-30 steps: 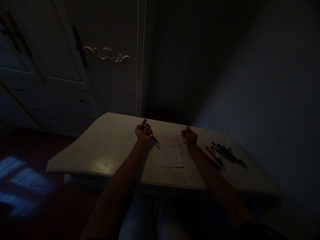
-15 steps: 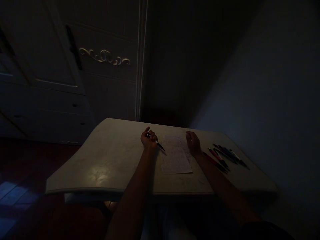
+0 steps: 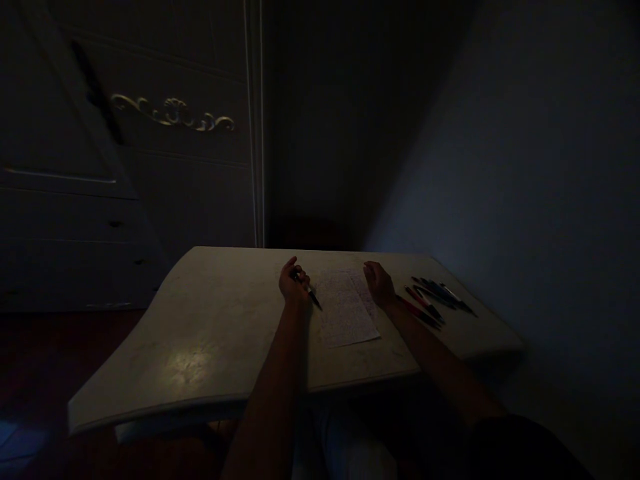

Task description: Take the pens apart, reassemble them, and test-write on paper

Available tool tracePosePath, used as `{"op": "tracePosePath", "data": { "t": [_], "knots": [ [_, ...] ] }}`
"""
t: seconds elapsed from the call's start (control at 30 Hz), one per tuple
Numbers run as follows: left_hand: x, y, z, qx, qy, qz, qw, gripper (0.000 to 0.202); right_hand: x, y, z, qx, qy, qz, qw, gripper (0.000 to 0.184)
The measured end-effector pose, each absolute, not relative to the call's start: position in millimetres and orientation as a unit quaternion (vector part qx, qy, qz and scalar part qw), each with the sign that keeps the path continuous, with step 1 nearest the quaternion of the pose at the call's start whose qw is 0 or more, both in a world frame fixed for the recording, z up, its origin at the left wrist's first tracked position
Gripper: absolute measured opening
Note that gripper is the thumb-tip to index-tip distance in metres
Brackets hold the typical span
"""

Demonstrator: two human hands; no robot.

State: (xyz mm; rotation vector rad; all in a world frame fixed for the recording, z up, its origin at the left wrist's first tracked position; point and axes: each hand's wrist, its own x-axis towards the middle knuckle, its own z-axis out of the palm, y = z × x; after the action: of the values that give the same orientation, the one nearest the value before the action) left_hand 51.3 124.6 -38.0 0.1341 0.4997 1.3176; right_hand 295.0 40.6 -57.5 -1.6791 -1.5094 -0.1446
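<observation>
My left hand (image 3: pixel 294 280) is closed around a pen (image 3: pixel 315 298) with a dark tip, at the left edge of the written sheet. The pen points down and to the right; whether its tip touches anything is unclear. The paper (image 3: pixel 345 320) is covered in faint writing and seems to lie over another written sheet (image 3: pixel 368 300). At its upper right rests my right hand (image 3: pixel 380 285), fingers curled in together with nothing visible in them. Beyond my right wrist lie a red pen (image 3: pixel 419 312) and several dark and blue pens (image 3: pixel 447 293).
The white table (image 3: pixel 200 320) carries all of this, with a light reflection on its left part. A cabinet (image 3: pixel 195 193) with a gold scroll ornament (image 3: pixel 173 113) stands behind at left. A plain wall (image 3: pixel 525 200) borders the right side. The room is dark.
The camera view has turned, so cabinet and pens sit further left in the picture. In my left hand the pen now points more steeply down. My right hand stays by the sheet.
</observation>
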Motion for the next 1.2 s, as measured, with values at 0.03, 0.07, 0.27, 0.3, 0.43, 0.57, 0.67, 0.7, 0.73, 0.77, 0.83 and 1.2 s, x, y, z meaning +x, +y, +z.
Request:
{"op": "tracePosePath", "data": {
  "t": [0.03, 0.07, 0.27, 0.3, 0.43, 0.57, 0.67, 0.7, 0.73, 0.77, 0.83, 1.2],
  "knots": [
    [51.1, 124.5, -38.1, 0.063, 0.227, 0.602, 0.763, 0.022, 295.3, 40.6, -57.7, -0.672, -0.606, -0.053, 0.423, 0.048],
    [50.5, 124.5, -37.9, 0.063, 0.223, 0.599, 0.766, 0.022, 295.7, 41.0, -58.1, -0.671, -0.607, -0.05, 0.421, 0.048],
    [45.9, 125.9, -36.3, 0.064, 0.215, 0.597, 0.77, 0.021, 297.0, 45.1, -59.6, -0.657, -0.624, -0.034, 0.422, 0.048],
    [45.9, 126.2, -36.3, 0.067, 0.218, 0.599, 0.768, 0.021, 296.6, 45.3, -59.3, -0.654, -0.627, -0.027, 0.423, 0.047],
    [47.9, 128.2, -37.6, 0.079, 0.216, 0.606, 0.761, 0.022, 295.1, 43.7, -56.6, -0.643, -0.629, 0.004, 0.437, 0.044],
    [50.2, 131.5, -40.0, 0.083, 0.202, 0.619, 0.755, 0.017, 297.4, 43.7, -54.7, -0.623, -0.628, 0.028, 0.466, 0.042],
    [51.0, 133.8, -41.1, 0.085, 0.194, 0.615, 0.759, 0.014, 300.3, 46.6, -55.0, -0.619, -0.615, 0.036, 0.488, 0.041],
    [51.3, 134.3, -41.1, 0.085, 0.196, 0.616, 0.758, 0.014, 300.9, 47.7, -55.2, -0.617, -0.614, 0.037, 0.491, 0.04],
    [51.7, 134.8, -40.9, 0.085, 0.201, 0.617, 0.756, 0.014, 301.1, 48.8, -55.2, -0.615, -0.614, 0.039, 0.493, 0.04],
    [52.2, 135.1, -40.5, 0.087, 0.206, 0.619, 0.753, 0.014, 301.0, 49.7, -55.1, -0.613, -0.615, 0.041, 0.495, 0.04],
    [53.1, 135.3, -39.4, 0.092, 0.221, 0.625, 0.743, 0.015, 299.9, 50.9, -54.5, -0.607, -0.615, 0.046, 0.501, 0.04],
    [25.5, 145.3, -31.9, 0.046, 0.204, 0.671, 0.712, 0.016, 292.8, 54.5, -55.2, -0.609, -0.651, 0.034, 0.452, 0.039]
  ]
}}
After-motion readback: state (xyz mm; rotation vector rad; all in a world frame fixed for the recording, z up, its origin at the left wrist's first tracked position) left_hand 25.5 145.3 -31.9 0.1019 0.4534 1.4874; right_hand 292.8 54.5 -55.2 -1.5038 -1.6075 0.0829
